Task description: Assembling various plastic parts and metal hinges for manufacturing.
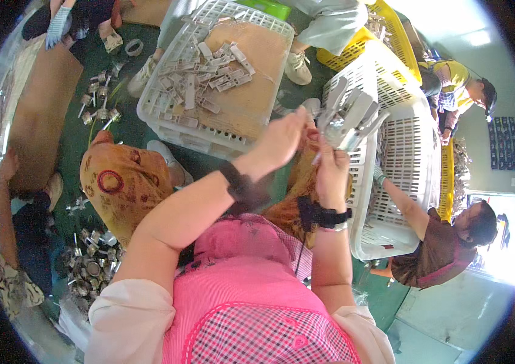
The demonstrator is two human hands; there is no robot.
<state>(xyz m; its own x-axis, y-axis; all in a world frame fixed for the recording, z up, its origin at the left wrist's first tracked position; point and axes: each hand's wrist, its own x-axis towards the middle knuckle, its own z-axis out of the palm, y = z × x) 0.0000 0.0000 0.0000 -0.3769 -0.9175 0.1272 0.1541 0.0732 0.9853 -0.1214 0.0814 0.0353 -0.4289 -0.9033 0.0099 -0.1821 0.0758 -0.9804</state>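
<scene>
Left hand: the left hand (277, 141) reaches in beyond the near right corner of the tray, fingertips close to those of the right; cannot tell whether its grip clamps anything.
Right hand: the right hand (333, 175) is upright beside the left edge of the crate, its grip closed at the lower end of the grey cluster.
Grey cluster: the grey cluster (349, 118) of long-armed parts stands over the crate's left edge, arms fanning upward.
Tray: pale parts (189, 91) lie loose from the left edge to the middle of the white tray (263, 57), whose cardboard shows toward the right edge.
Crate: a co-worker's gloved hand (378, 173) is inside the white crate (384, 242).
Floor: round metal pieces (90, 267) lie heaped at the left.
</scene>
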